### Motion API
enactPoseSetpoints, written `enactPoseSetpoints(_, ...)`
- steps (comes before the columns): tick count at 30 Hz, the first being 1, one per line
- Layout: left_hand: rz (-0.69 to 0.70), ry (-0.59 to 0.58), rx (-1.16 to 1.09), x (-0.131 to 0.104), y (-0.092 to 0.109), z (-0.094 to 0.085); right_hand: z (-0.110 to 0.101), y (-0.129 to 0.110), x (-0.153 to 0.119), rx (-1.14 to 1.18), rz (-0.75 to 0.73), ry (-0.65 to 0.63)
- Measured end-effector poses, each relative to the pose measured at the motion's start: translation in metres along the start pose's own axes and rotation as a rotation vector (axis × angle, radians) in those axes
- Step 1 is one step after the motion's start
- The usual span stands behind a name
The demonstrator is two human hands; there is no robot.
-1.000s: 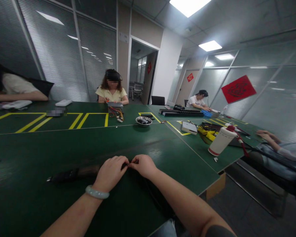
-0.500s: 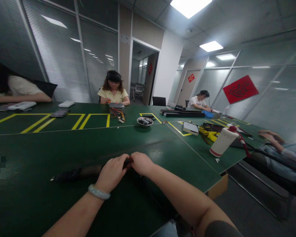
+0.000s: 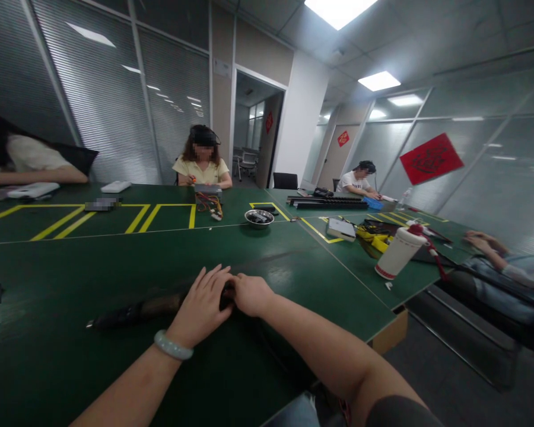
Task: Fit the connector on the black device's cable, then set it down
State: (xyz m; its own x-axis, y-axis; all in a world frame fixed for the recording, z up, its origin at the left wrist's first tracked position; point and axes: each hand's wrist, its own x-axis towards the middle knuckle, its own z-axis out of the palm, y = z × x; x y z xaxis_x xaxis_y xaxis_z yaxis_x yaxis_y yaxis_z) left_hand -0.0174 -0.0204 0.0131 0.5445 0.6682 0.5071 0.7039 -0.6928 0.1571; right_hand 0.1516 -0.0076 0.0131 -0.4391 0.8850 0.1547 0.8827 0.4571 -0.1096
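Observation:
A long dark object (image 3: 155, 306), perhaps a folded umbrella, lies across the green table (image 3: 71, 367) with a pale metal tip at its left end. My left hand (image 3: 203, 305), a pale bangle round its wrist, rests over the right part of this object, thumb curled round it and fingers partly spread. Touching its fingertips, my right hand (image 3: 253, 295) is closed on the object's dark right end, which the fingers mostly hide. Below the right forearm, dark shapes blend into the table.
Beyond the hands stands a metal bowl (image 3: 258, 218) with dark items. A white tumbler (image 3: 399, 252), a white box (image 3: 340, 229) and yellow-and-black gear (image 3: 376, 237) are on the right. Wires hang from a grey box (image 3: 208, 193). Several people sit around the table.
My left hand's fingers have lifted and spread somewhat over the dark object. My right hand keeps its closed grip. The whole view has shifted slightly.

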Motion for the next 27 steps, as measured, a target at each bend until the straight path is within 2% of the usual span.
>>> enactPoseSetpoints(3, 0.027, 0.045, 0.034, -0.001, 0.003, -0.005, -0.005, 0.012, -0.004, -0.031, 0.107, -0.007)
enactPoseSetpoints(6, -0.001, 0.056, 0.050, -0.002, 0.003, -0.006, -0.015, 0.043, -0.017, -0.056, 0.265, -0.012)
enactPoseSetpoints(9, -0.018, 0.013, 0.034, -0.004, -0.002, -0.002, -0.026, 0.091, -0.044, -0.091, 0.444, -0.005)
enactPoseSetpoints(14, 0.013, -0.065, -0.033, -0.003, -0.009, 0.007, -0.048, 0.177, -0.109, -0.152, 0.818, 0.015)
enactPoseSetpoints(18, 0.009, -0.098, -0.077, -0.002, -0.011, 0.012, -0.061, 0.230, -0.159, -0.161, 1.078, 0.020)
enactPoseSetpoints(22, -0.018, -0.134, -0.125, -0.002, -0.014, 0.013, -0.061, 0.264, -0.190, -0.145, 1.269, 0.034)
enactPoseSetpoints(27, -0.036, -0.162, -0.164, -0.004, -0.016, 0.011, -0.056, 0.287, -0.203, -0.097, 1.395, 0.046)
